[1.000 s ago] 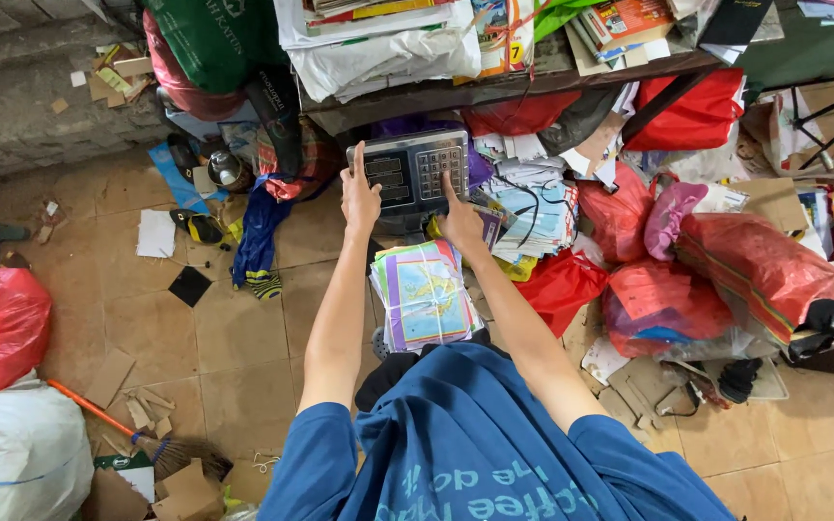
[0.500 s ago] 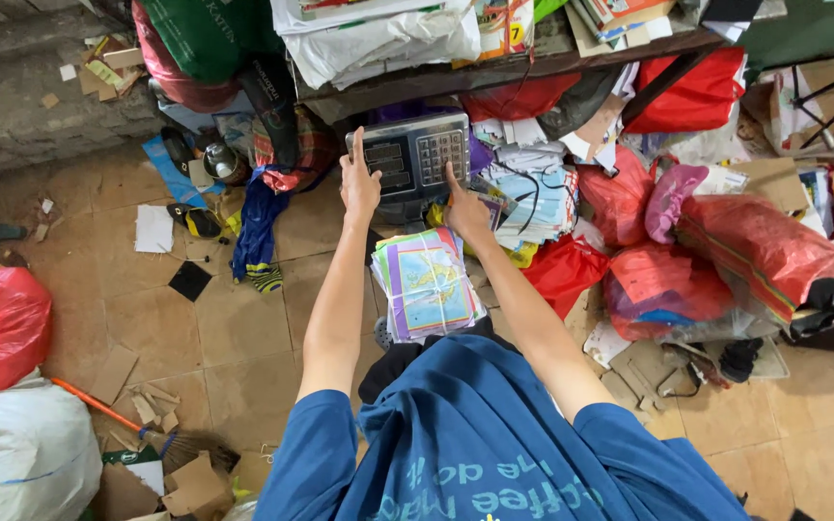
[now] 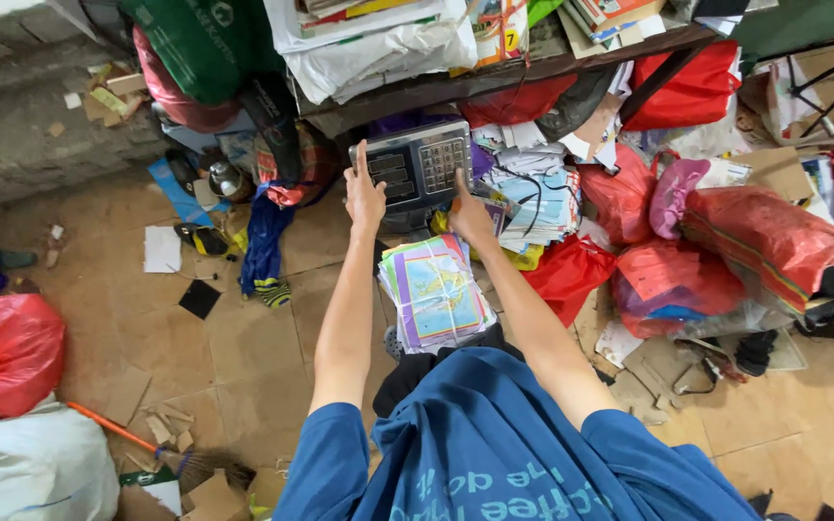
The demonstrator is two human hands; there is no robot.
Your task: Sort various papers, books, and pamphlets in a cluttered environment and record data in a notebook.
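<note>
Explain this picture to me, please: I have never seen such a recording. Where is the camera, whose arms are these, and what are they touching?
The camera sits on a person's head and looks down, so both bare arms are the wearer's own, above a blue shirt. The left hand rests on the left edge of a grey weighing scale's keypad panel; the right hand points a finger at its keys. Neither hand holds anything. A stack of colourful booklets lies just below the panel. Red sacks and scattered paper lie about on the tiled floor.
</note>
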